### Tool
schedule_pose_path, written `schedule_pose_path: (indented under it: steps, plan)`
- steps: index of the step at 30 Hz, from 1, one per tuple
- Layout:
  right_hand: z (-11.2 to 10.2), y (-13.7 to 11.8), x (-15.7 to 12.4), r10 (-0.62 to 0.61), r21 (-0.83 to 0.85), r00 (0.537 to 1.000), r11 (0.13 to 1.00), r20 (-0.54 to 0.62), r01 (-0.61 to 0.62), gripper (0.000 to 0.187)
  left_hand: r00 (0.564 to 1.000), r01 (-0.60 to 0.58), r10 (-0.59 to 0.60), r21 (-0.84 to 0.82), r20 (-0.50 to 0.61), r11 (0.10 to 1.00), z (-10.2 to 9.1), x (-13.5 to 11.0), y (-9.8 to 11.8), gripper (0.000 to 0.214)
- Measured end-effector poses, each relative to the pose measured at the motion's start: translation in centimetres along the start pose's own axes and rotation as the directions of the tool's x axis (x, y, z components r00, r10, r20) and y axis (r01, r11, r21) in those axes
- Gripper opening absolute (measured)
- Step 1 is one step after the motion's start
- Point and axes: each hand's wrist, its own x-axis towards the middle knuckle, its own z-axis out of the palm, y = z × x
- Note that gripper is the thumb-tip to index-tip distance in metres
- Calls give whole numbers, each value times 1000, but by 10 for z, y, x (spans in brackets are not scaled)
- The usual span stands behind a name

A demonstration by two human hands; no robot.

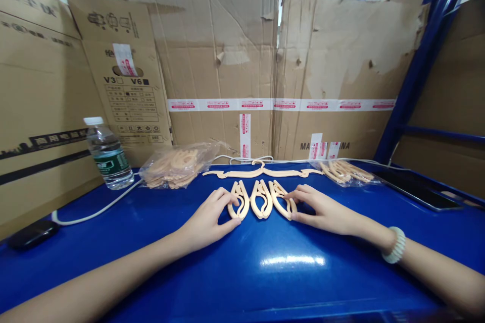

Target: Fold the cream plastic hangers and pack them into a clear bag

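Three folded beige plastic folding hangers lie in a row on the blue tabletop (242, 272). My left hand (206, 218) has its thumb and fingers closed on the edge of the left folded hanger (245, 197). Between my hands lies the middle folded hanger (254, 202), touched by neither. With thumb and fingertips, my right hand (324, 207) holds the right folded hanger (276, 201), which leans at a slant. Just behind the row, an unfolded hanger (280, 173) lies with its arms spread and its hook pointing away from me.
A clear bag of hangers (178, 164) lies back left, beside a water bottle (108, 154). Another bagged bundle (346, 170) and a dark phone (417, 191) are at right. A black object (33, 234) and a white cable (94, 212) sit left. Cardboard (215, 60) walls the back.
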Motion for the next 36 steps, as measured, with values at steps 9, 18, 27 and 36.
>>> schedule_pose_path:
  steps: [9,18,27,36]
  plan:
    - [-2,16,2,6,10,996,1000,-91,-5,37,997,22,-22,-10,-74,1000,1,-1,1,9]
    - [-3,34,3,39,8,992,999,-123,-38,34,984,89,-106,-117,-144,989,2,2,-8,8]
    - [0,38,5,9,6,996,1000,-88,-9,32,967,175,-203,-179,-152,968,3,6,-15,11]
    - [-1,51,8,21,-20,992,1000,-126,-24,36,973,167,-192,-185,-125,968,1,5,-13,11]
